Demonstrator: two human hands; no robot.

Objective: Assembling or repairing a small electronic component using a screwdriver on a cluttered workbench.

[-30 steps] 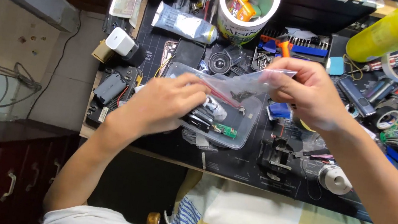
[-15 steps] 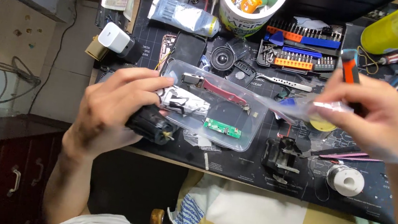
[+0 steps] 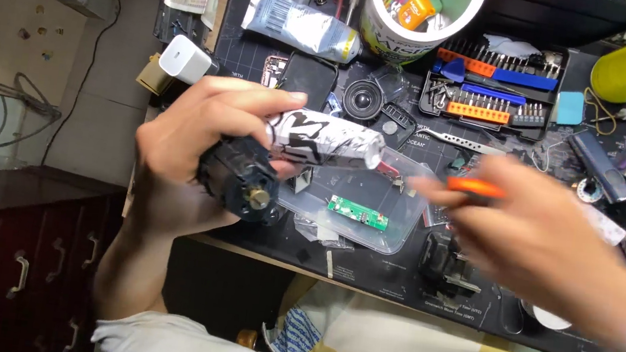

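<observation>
A: What has the left hand (image 3: 195, 161) got?

B: A device (image 3: 283, 160) with a black motor end and a white patterned barrel. The fingers are wrapped round the black part and the thumb lies over the barrel, so it is lifted off the mat (image 3: 395, 282) with its brass shaft turned toward the camera, easy to get at.

A: And the right hand (image 3: 551, 245)?

B: Blurred, but closed on an orange-handled tool (image 3: 475, 187), tip aimed at the barrel's end, a short gap away.

A: What lies beneath?

B: A clear tray (image 3: 393, 234), just under the device, holding a green board (image 3: 358, 212), so small parts stay together. A bit set (image 3: 490, 90) sits behind, near the tool hand.
</observation>
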